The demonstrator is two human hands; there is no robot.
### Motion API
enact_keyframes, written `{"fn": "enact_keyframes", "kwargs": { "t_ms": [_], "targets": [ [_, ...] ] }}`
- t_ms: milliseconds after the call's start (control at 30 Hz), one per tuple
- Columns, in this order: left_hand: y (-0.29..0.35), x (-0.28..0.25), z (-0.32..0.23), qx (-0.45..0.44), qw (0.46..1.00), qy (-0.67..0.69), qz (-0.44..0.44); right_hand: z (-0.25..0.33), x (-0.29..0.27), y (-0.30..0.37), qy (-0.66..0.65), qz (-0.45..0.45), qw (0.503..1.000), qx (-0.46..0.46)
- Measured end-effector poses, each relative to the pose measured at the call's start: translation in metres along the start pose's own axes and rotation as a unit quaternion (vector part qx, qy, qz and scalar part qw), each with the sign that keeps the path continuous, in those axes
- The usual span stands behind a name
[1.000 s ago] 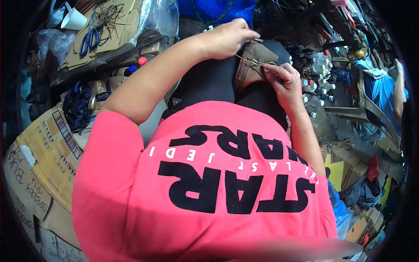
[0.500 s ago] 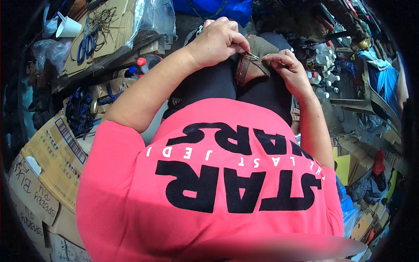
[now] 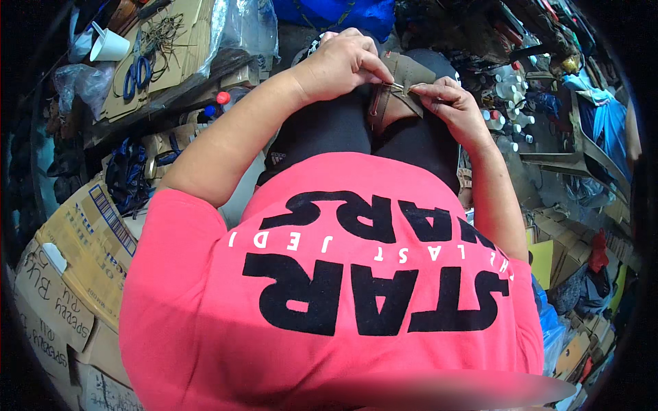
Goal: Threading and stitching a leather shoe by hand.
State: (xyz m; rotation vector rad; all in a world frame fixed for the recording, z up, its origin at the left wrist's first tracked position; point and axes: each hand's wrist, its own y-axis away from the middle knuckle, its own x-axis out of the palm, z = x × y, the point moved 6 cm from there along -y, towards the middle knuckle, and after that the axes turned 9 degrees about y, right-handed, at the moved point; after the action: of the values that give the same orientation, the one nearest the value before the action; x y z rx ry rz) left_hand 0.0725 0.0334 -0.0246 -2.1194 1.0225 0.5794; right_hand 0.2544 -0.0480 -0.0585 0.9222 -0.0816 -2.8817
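A brown leather piece (image 3: 411, 70), shaped like a shoe upper with lace or stitching along its edge, rests across my thighs. Over its left side, my left hand (image 3: 346, 63) is closed, thumb and fingertips pinching a thin shiny metal tool (image 3: 395, 86) like a needle or tweezers. The tool's tip points right, across the leather. My right hand (image 3: 452, 104) pinches at the tool's far end, over the leather's right part; a thin lace or cord seems to be between its fingertips, too small to be sure. Both hands nearly meet above the leather.
On the left, a board-topped bench (image 3: 164, 82) holds blue-handled scissors (image 3: 137, 77), a tangle of brown laces (image 3: 161, 41) and a white cup (image 3: 110, 45). Cardboard boxes (image 3: 89, 240) are lower left. Several small bottles (image 3: 507, 89) stand at right, near a wooden frame (image 3: 555, 161).
My right fingertips have moved slightly left, closer to the metal tool. The tool lies a little flatter. My left hand has barely shifted.
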Motion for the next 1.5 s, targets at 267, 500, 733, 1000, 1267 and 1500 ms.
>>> {"fn": "enact_keyframes", "kwargs": {
  "t_ms": [267, 500, 733, 1000, 1267, 1500],
  "targets": [
    [-0.005, 0.019, 0.021, -0.083, 0.994, 0.059, 0.030, 0.008, 0.003, -0.001, 0.019, -0.049, 0.998, -0.044],
    [0.004, 0.020, 0.008, -0.116, 0.993, -0.005, -0.007, 0.001, 0.013, 0.004, -0.011, -0.063, 0.997, 0.052],
    [0.003, 0.025, 0.006, -0.099, 0.993, 0.046, -0.047, 0.005, 0.019, 0.001, -0.168, -0.069, 0.975, 0.131],
    [0.000, -0.002, 0.007, -0.065, 0.997, 0.032, -0.023, -0.001, -0.017, 0.006, -0.101, -0.045, 0.990, 0.089],
    [-0.012, 0.018, -0.035, -0.057, 0.954, -0.235, 0.180, 0.061, -0.001, -0.003, 0.400, 0.056, 0.912, -0.068],
    [0.010, 0.006, -0.026, -0.014, 0.963, -0.181, 0.197, 0.060, -0.005, 0.010, 0.465, 0.062, 0.874, -0.127]
  ]
}}
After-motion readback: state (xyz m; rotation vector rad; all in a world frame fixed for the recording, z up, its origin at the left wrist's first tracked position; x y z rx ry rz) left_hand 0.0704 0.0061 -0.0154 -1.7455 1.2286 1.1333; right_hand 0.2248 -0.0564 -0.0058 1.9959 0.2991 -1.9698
